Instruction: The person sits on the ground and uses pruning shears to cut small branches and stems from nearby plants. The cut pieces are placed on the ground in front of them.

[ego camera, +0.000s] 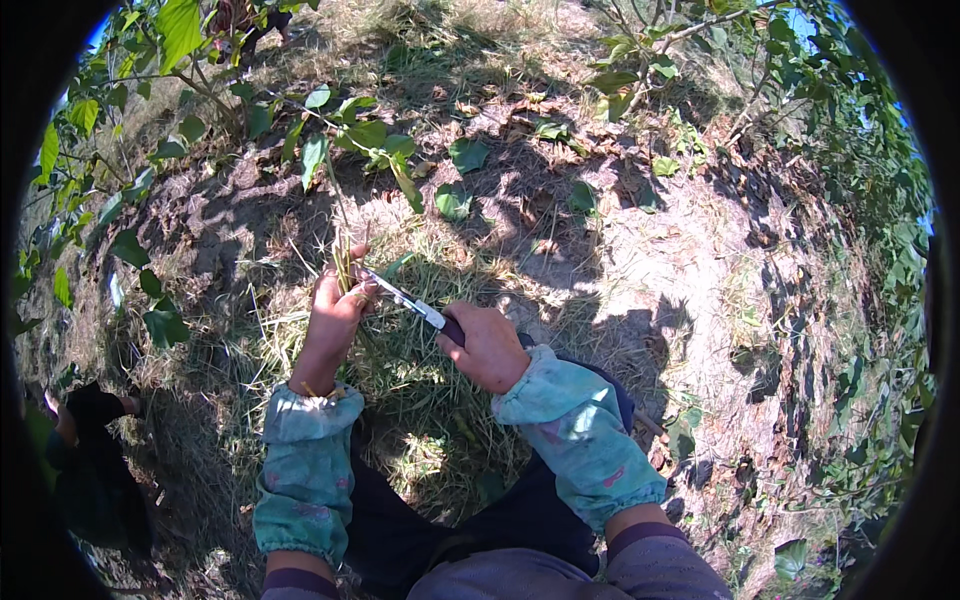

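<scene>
My left hand [341,300] is closed around a small bunch of yellowish stalks [343,262] that stand upright between thumb and fingers. From the right, my right hand [480,341] grips the dark handle of a metal-bladed hand tool [424,309], perhaps a sickle or knife. Its narrow blade points up and left, and its tip end lies by the fingers of my left hand; whether it touches the stalks cannot be told. Cut-looking green and dry grass [420,360] lies beneath both hands and between my knees.
Leafy branches [367,146] reach in from the upper left, close above the stalks. More shrubs [892,247] line the right side. Dry soil [667,255] with fallen leaves and straw surrounds me. Another person in dark clothes [97,465] is at the lower left, and another [244,26] at the top left.
</scene>
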{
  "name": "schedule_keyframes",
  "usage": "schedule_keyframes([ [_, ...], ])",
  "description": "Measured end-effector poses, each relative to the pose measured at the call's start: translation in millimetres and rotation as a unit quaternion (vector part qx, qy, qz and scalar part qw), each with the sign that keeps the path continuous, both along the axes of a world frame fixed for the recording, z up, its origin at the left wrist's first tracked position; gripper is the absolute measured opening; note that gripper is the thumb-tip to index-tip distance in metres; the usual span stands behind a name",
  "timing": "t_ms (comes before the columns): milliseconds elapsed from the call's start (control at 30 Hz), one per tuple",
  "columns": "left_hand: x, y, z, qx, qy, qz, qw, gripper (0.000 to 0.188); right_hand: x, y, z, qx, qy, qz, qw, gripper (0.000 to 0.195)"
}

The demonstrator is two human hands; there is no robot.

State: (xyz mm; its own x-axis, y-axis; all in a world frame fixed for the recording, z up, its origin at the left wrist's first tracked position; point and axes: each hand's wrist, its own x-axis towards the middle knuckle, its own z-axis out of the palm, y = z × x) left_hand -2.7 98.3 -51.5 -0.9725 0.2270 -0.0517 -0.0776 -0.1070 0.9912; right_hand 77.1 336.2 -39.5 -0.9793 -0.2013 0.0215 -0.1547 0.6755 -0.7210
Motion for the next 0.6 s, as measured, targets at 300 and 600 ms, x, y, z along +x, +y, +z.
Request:
schedule_keyframes([
  [300, -4, 7, 14, 0.019, 0.105, 0.135, 0.985, 0.021, -1, 10, -4, 0.008, 0.006, -0.055, 0.998, 0.032],
  [600, -4, 12, -7, 0.017, 0.072, 0.056, 0.996, 0.017, 0, 3, -13, -0.014, 0.088, -0.025, 0.996, 0.035],
])
